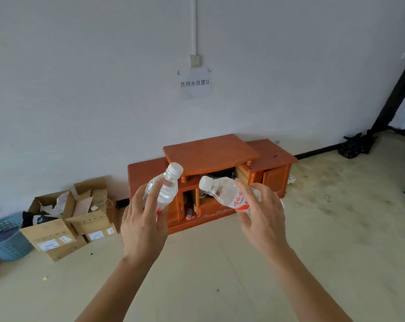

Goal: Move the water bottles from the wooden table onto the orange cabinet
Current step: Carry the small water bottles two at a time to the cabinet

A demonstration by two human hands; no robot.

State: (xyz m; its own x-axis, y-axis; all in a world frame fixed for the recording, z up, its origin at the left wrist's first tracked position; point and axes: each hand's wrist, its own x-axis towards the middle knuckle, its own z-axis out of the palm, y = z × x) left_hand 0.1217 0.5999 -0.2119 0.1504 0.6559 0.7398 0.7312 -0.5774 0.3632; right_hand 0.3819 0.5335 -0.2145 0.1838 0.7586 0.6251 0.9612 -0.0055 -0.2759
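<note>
Each of my hands carries a clear water bottle with a white cap in mid-air, in front of the orange cabinet (210, 152) that stands low against the white wall. My left hand (143, 219) grips one bottle (166, 189), tilted with its cap up and to the right. My right hand (261, 214) grips the other bottle (224, 194), which has a red label and lies almost sideways with its cap to the left. The cabinet has a raised middle shelf top and lower side tops. The wooden table is out of view.
Open cardboard boxes (69, 219) with papers sit on the floor left of the cabinet, and a blue mesh basket (4, 238) stands at the far left. A black bag (357, 145) lies by the wall at right. A paper sign (195, 83) hangs above the cabinet.
</note>
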